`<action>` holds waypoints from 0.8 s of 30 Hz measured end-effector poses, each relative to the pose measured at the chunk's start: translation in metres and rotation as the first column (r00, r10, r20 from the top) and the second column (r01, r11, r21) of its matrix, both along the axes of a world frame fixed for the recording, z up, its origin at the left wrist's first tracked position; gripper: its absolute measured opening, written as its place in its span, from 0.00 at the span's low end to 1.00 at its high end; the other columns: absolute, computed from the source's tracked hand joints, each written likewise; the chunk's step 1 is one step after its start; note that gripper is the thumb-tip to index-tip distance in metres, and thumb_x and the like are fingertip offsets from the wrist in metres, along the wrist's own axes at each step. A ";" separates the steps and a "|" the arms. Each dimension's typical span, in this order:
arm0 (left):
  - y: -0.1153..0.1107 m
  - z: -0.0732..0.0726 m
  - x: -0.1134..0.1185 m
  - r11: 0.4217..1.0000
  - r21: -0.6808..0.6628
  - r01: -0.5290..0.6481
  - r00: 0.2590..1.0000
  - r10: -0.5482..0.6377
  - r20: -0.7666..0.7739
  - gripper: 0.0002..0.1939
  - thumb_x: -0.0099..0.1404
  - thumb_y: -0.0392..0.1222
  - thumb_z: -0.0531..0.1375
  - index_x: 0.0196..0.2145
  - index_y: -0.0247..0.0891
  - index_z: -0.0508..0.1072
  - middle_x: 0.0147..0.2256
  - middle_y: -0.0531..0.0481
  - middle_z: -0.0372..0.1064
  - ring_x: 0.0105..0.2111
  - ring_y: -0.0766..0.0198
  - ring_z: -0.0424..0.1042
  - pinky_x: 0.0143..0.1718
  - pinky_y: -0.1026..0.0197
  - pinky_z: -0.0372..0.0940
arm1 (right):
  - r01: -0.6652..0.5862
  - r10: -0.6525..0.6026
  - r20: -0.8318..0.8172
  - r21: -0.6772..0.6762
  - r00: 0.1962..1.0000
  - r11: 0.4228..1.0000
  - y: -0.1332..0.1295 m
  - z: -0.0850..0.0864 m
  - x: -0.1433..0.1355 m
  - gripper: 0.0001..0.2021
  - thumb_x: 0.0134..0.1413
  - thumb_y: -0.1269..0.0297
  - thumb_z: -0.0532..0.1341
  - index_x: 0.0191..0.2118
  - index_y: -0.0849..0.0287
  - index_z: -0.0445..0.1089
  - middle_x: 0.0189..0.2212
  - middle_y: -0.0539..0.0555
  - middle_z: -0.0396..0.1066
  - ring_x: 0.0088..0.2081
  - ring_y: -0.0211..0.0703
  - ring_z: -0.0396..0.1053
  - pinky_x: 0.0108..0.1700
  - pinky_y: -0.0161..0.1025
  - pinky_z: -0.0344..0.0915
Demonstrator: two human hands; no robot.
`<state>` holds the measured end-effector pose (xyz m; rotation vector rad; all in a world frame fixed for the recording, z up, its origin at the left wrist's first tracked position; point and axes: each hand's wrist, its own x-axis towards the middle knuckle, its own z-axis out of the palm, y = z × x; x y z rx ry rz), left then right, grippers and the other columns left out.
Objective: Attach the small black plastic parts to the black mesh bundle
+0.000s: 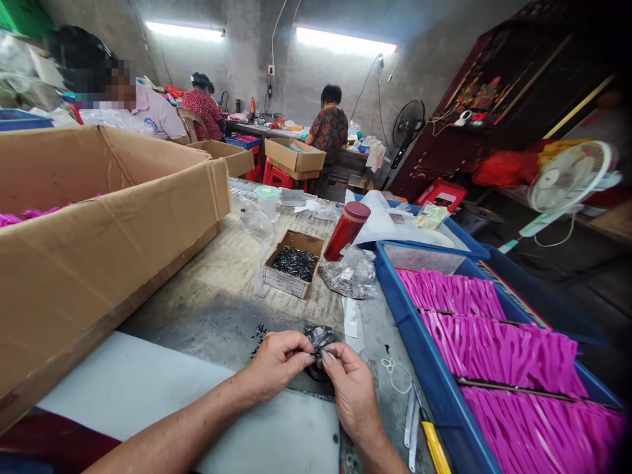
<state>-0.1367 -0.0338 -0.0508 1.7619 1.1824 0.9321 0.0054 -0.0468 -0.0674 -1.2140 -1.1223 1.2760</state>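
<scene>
Both hands meet over the worktable, at the near edge of a dark plastic bag (320, 334). My left hand (282, 362) is closed, thumb and forefinger pinched at the bag's left side. Opposite it, my right hand (351, 388) pinches close to the same spot from the right. Whatever small piece may lie between the fingertips is too small to make out. Small black parts (259, 334) lie loose just left of the bag. Beyond the hands stands a small cardboard box (289, 283) holding many thin black pieces.
A large cardboard box (108, 263) fills the left. At right is a blue crate (424, 368) of pink strips, with a yellow-handled tool (434, 447) beside it. A red bottle (347, 230) stands behind a bag of metal parts (349, 280). Several people sit farther back.
</scene>
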 end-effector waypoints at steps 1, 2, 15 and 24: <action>0.000 0.000 0.000 1.000 0.001 -0.001 1.000 0.001 -0.003 0.05 0.53 0.33 0.55 0.22 0.33 0.70 0.21 0.53 0.66 0.23 0.69 0.62 0.26 0.70 0.57 | -0.002 0.002 -0.001 0.000 1.000 1.000 0.000 0.000 0.000 0.10 0.40 0.58 0.60 0.22 0.61 0.65 0.17 0.47 0.59 0.21 0.35 0.55 0.23 0.31 0.54; 0.000 0.000 0.000 1.000 0.002 -0.002 1.000 0.002 -0.006 0.05 0.53 0.33 0.55 0.22 0.33 0.70 0.21 0.53 0.66 0.23 0.69 0.62 0.26 0.70 0.57 | -0.004 0.004 -0.002 0.001 1.000 1.000 0.000 -0.001 0.000 0.10 0.40 0.58 0.60 0.22 0.61 0.65 0.17 0.47 0.59 0.21 0.35 0.55 0.23 0.31 0.54; 0.001 0.001 0.002 1.000 -0.026 -0.005 1.000 0.005 0.000 0.06 0.53 0.33 0.55 0.22 0.33 0.70 0.21 0.53 0.66 0.23 0.69 0.62 0.26 0.69 0.57 | -0.003 0.003 -0.012 0.001 1.000 1.000 0.000 0.003 0.000 0.10 0.39 0.59 0.61 0.22 0.61 0.66 0.16 0.47 0.60 0.20 0.34 0.55 0.22 0.31 0.55; 0.000 0.002 0.000 1.000 -0.025 0.002 1.000 -0.001 0.005 0.06 0.53 0.34 0.55 0.22 0.33 0.70 0.21 0.54 0.66 0.23 0.69 0.62 0.26 0.69 0.57 | -0.012 0.012 -0.009 0.012 1.000 1.000 0.001 0.003 0.001 0.10 0.40 0.59 0.61 0.22 0.61 0.66 0.17 0.47 0.60 0.20 0.34 0.55 0.22 0.31 0.55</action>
